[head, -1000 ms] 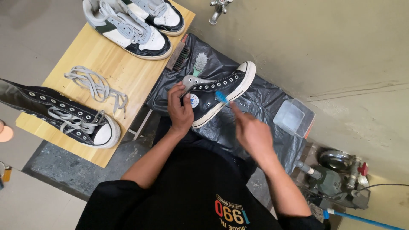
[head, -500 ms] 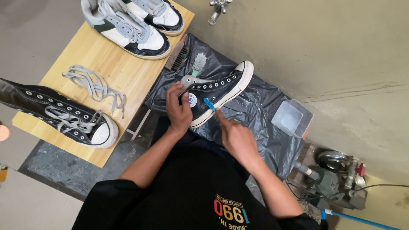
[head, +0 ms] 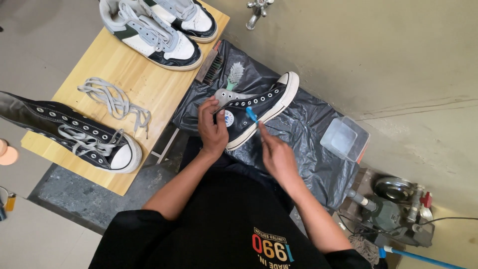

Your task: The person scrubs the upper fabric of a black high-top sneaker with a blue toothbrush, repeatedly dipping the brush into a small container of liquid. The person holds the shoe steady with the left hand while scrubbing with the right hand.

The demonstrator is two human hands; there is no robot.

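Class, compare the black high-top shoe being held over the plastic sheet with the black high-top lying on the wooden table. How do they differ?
The held shoe has bare eyelets with no lace; the table shoe is laced in grey. The held shoe is gripped by the left hand while the right hand puts a blue brush to it; the table shoe lies untouched. Both are black with white toe caps.

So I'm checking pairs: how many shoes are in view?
4. Two white sneakers at the wooden table's far end, one black high-top on its near edge, one black high-top held over the black plastic sheet. None seems hidden.
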